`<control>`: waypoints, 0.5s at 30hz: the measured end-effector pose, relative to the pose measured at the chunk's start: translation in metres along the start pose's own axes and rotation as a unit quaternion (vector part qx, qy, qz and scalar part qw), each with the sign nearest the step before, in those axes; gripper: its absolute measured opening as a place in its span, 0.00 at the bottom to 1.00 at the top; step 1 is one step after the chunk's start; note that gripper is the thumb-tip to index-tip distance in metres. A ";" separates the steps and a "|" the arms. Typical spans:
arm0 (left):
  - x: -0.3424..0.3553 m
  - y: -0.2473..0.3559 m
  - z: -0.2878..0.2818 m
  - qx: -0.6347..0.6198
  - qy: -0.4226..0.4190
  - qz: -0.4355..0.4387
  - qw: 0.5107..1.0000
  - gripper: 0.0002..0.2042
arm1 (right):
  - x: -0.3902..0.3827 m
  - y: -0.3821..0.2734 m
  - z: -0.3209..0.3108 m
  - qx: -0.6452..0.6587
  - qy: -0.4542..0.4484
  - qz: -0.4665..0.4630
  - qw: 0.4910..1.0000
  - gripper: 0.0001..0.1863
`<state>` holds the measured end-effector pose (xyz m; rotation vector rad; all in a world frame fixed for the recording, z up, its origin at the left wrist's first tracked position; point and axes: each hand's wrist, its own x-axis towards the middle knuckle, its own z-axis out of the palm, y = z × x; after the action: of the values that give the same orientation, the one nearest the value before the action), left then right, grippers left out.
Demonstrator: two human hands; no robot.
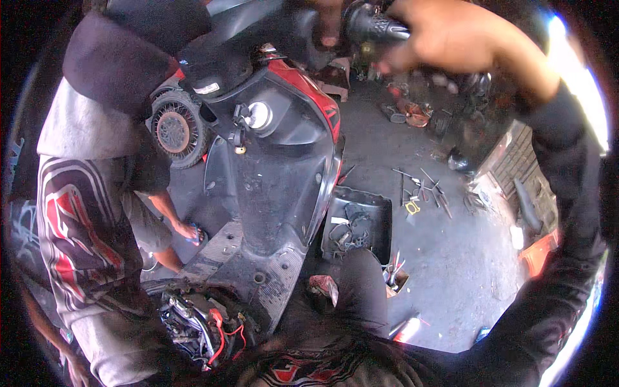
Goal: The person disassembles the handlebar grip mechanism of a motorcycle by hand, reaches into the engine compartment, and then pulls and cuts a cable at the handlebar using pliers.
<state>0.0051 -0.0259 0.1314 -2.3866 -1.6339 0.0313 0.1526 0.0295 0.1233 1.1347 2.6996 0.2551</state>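
I sit over a black scooter with red side panels (265,145); a key (240,149) hangs at its ignition lock. At the top right, my right hand (445,39), blurred, is closed round the outer end of the black handlebar grip (380,27). Its fingertips show below the grip. My left arm in a grey, black and red sleeve (84,226) reaches up along the left side, and its hand does not show. A small blurred patch of skin colour appears at the top, left of the grip; whose it is I cannot tell.
The uncovered engine bay (206,326) with red wires lies low on the left. A black bin (358,226) with cables stands right of the footboard, near scattered tools (425,190). A spoked wheel (175,132) and another person's sandalled foot (192,233) are at left.
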 end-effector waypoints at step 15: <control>0.009 -0.002 -0.001 0.034 -0.016 0.016 0.999 0.28 | -0.039 -0.019 0.003 0.033 0.134 0.042 0.990 0.44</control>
<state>0.0073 -0.0169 0.1340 -2.3723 -1.5823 0.1282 0.1672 -0.0115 0.1211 1.3211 2.9146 0.3574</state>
